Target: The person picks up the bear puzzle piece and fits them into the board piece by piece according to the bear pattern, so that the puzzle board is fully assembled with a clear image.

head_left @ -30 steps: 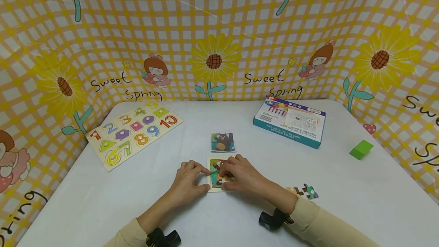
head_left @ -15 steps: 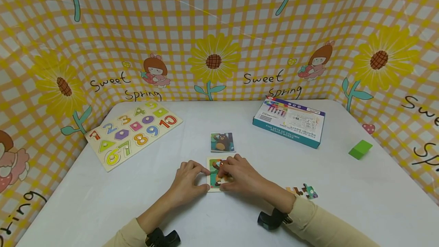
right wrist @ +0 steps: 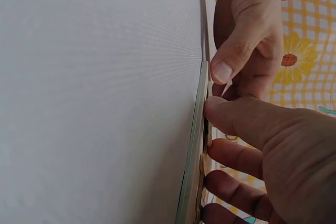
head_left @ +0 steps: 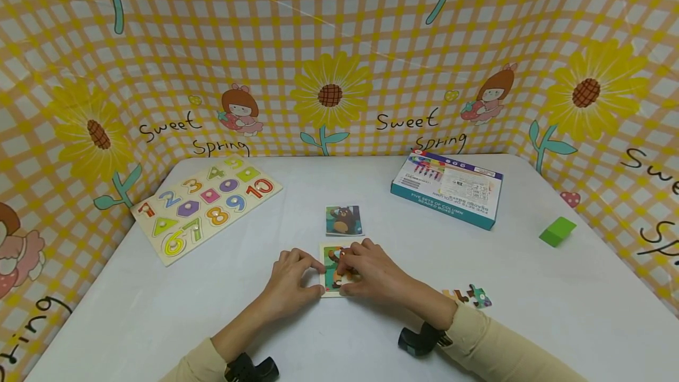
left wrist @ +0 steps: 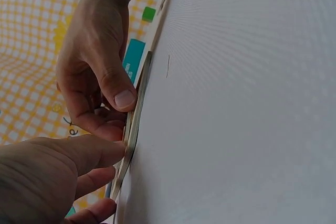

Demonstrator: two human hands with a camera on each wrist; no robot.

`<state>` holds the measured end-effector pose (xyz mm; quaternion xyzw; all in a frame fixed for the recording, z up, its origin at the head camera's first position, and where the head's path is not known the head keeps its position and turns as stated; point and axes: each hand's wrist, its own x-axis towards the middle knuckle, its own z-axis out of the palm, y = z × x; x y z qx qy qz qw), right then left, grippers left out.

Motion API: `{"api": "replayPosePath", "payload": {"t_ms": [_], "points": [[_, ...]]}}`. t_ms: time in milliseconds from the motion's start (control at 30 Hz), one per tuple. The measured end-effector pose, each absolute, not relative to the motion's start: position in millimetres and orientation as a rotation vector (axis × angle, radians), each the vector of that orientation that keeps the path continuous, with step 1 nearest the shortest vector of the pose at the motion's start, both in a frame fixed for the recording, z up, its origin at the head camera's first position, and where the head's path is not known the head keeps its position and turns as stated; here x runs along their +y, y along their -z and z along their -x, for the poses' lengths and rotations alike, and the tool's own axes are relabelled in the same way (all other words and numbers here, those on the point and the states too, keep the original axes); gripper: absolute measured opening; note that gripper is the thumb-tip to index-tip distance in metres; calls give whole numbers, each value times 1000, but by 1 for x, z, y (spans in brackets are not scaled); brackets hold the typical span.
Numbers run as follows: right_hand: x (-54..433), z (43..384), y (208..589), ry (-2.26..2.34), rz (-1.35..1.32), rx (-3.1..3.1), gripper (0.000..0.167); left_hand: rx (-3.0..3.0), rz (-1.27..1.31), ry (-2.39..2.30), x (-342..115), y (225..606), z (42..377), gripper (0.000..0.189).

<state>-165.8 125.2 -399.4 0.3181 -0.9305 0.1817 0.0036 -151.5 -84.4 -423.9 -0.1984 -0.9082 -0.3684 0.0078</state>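
Note:
Between the hands lies a small cream puzzle tray (head_left: 331,244) with a partly covered bear picture in it. My left hand (head_left: 289,282) rests thumb and fingertips along the tray's left edge, fingers fairly straight. From the right, my right hand (head_left: 379,273) reaches over the tray with bent fingers, pinching a jigsaw piece (head_left: 336,281) at the lower part of the picture. The right half of the picture is hidden under that hand. In the right wrist view, the thumb and fingertips meet the layered pieces on the tray (right wrist: 190,177). Just behind stands a bear picture card (head_left: 345,220).
Several loose jigsaw pieces (head_left: 480,296) lie beside the right forearm. A number and shape board (head_left: 212,205) is at the back left. At the back right are a flat cardboard box (head_left: 448,187) and a green block (head_left: 558,231). Patterned cloth (head_left: 329,28) surrounds the white table.
The green jigsaw area at the tray's lower left shifts very slightly under the fingertips. Both hands keep almost the same place, and everything else stays where it was.

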Motion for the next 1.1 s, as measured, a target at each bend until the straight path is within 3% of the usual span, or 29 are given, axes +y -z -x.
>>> {"api": "replayPosePath", "payload": {"t_ms": [1100], "points": [[125,165,398,-654,-994,-2917,19,-2836,585,1077,-77,424,150,11]]}}
